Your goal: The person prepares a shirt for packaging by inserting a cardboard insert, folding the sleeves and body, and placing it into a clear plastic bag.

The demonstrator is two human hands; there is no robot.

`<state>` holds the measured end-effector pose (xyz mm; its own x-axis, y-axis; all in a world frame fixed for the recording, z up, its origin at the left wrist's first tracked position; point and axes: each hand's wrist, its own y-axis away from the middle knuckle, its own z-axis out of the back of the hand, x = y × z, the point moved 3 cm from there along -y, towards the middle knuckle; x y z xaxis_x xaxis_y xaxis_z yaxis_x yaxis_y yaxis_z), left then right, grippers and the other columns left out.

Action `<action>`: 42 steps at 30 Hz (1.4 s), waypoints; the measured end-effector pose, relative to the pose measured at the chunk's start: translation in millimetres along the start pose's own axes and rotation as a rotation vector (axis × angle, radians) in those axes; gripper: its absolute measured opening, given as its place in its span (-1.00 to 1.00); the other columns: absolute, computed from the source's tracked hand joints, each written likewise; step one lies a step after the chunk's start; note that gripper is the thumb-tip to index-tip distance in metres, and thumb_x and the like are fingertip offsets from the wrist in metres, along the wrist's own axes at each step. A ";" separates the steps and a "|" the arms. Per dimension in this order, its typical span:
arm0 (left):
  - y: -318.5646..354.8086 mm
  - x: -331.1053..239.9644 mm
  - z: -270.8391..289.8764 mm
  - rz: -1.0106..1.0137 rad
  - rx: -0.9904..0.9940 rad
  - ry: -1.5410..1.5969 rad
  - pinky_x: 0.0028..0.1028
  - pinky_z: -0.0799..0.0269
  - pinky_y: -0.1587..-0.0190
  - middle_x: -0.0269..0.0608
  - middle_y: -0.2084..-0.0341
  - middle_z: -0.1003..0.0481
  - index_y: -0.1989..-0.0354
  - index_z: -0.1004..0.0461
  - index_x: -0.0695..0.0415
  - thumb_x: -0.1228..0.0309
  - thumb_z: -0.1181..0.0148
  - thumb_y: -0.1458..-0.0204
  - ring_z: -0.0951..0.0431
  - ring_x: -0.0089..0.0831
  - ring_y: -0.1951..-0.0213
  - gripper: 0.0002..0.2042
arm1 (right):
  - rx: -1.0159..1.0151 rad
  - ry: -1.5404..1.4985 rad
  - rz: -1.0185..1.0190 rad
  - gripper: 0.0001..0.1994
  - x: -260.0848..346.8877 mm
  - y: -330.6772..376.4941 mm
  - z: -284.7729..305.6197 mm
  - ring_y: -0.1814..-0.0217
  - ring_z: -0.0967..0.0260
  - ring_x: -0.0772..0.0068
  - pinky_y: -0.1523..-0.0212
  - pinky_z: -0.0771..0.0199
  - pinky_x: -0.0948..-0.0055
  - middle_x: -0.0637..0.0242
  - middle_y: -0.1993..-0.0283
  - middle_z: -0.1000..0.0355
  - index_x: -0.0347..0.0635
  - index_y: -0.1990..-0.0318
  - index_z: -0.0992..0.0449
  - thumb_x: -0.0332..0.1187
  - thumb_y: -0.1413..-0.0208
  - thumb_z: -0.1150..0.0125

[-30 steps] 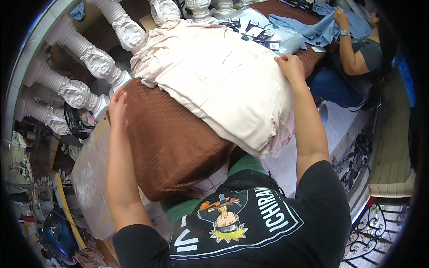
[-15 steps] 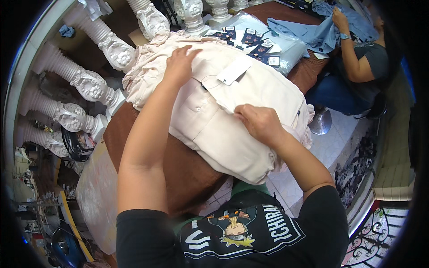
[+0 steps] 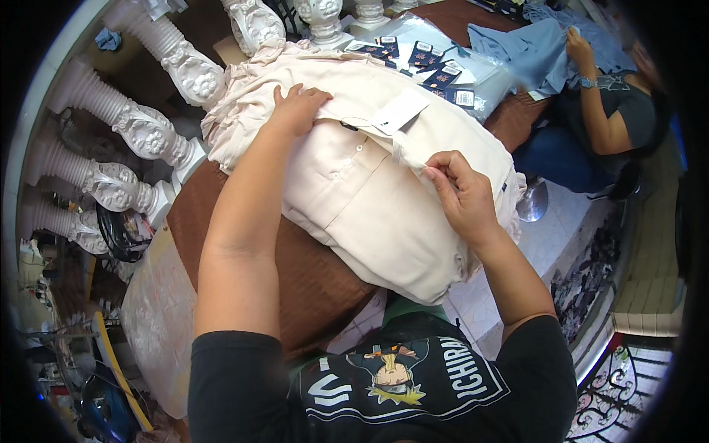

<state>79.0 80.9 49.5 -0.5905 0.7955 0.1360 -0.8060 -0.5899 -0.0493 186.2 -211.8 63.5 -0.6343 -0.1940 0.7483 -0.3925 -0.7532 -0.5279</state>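
Closest to my camera is the wearer's black shirt (image 3: 399, 384), then the brown cloth (image 3: 317, 295) over the table. On top of that sits a heap of pale fabric, and the pale garment (image 3: 399, 221) being worked on lies across it, button side showing near the middle.

The right hand (image 3: 430, 170) has thumb and finger pinched together on an edge of it, lifting that bit slightly. A little farther out, the left hand (image 3: 299, 107) is flat-ish on the fabric with its fingers apart; I can't tell how hard it's pressing.

Big change on my feed: a second ago both hands were way out wide and there were no buttons or tag in sight. Now they've come in, and the white tag (image 3: 400, 111) on its thin cord is out in the open. My read is the piece is now easy to get at.

Past that: dark tags (image 3: 443, 76) on clear plastic, then a co-worker's hand (image 3: 580, 48) on blue cloth (image 3: 517, 44).
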 end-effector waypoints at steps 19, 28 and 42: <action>309.4 150.2 47.3 0.332 -1.211 0.792 -0.57 -0.37 0.15 -0.32 0.32 -0.51 0.20 -0.50 0.20 0.49 -0.03 -0.13 -0.47 -0.60 0.25 -0.86 | 0.203 0.339 0.507 -0.77 104.3 52.7 -38.8 0.51 -0.44 0.20 0.51 -0.43 0.37 0.25 0.49 -0.41 -0.04 0.15 -0.41 -0.37 0.00 -0.21; 388.1 116.4 222.9 0.010 -1.567 0.734 -0.66 -0.28 0.24 -0.44 0.45 -0.43 0.26 -0.48 0.20 0.31 -0.05 -0.16 -0.34 -0.68 0.38 -0.80 | -0.301 0.333 0.599 -0.80 240.0 5.4 66.9 0.31 -0.47 0.14 0.34 -0.45 0.36 0.09 0.33 -0.48 -0.17 0.27 -0.53 -0.51 0.13 -0.16; 436.4 111.4 321.2 -0.055 -1.034 0.965 -0.76 -0.21 0.42 -0.56 0.53 -0.41 0.39 -0.51 0.10 0.23 -0.14 -0.10 -0.31 -0.83 0.46 -0.80 | 0.177 -0.247 0.160 -0.80 286.2 -16.0 160.8 0.44 -0.29 0.76 0.43 -0.30 0.67 0.53 0.41 -0.44 -0.20 0.24 -0.53 -0.27 -0.08 -0.22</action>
<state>-325.4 -132.4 361.0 -0.0139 0.8430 -0.5378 -0.2460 -0.5242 -0.8153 118.1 -356.3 350.7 -0.4900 -0.4483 0.7476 -0.1654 -0.7942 -0.5847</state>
